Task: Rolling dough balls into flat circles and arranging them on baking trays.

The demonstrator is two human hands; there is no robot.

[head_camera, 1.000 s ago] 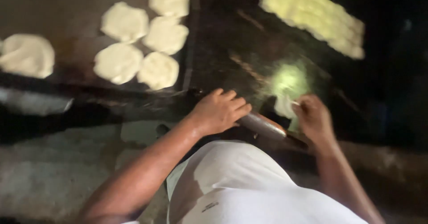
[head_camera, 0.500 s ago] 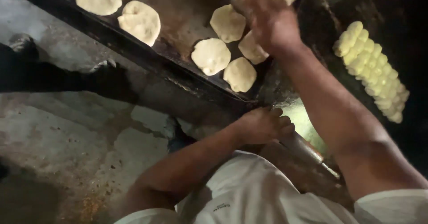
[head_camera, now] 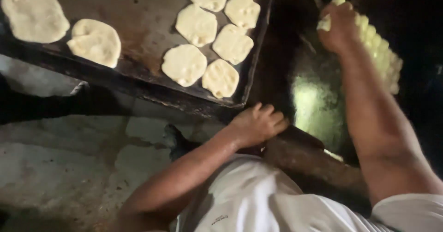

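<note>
My left hand (head_camera: 257, 123) rests with curled fingers on the end of a dark wooden rolling pin (head_camera: 310, 160) at the front edge of the work surface. My right hand (head_camera: 339, 25) reaches far to the upper right and closes on a pale dough ball (head_camera: 324, 23) at the rows of dough balls (head_camera: 382, 52). Several flat round dough discs (head_camera: 184, 65) lie on a dark hot griddle (head_camera: 143, 15) to the left.
A floured rolling board (head_camera: 318, 109) lies between my arms. Two larger flatbreads (head_camera: 94, 42) sit at the griddle's left. Below is a stained concrete floor (head_camera: 60, 167) and a dark foot (head_camera: 177, 142). My white shirt (head_camera: 258, 204) fills the bottom.
My right hand has moved from the discs on the griddle over to the rows of dough balls on the right. My left hand has stayed on the rolling pin.
</note>
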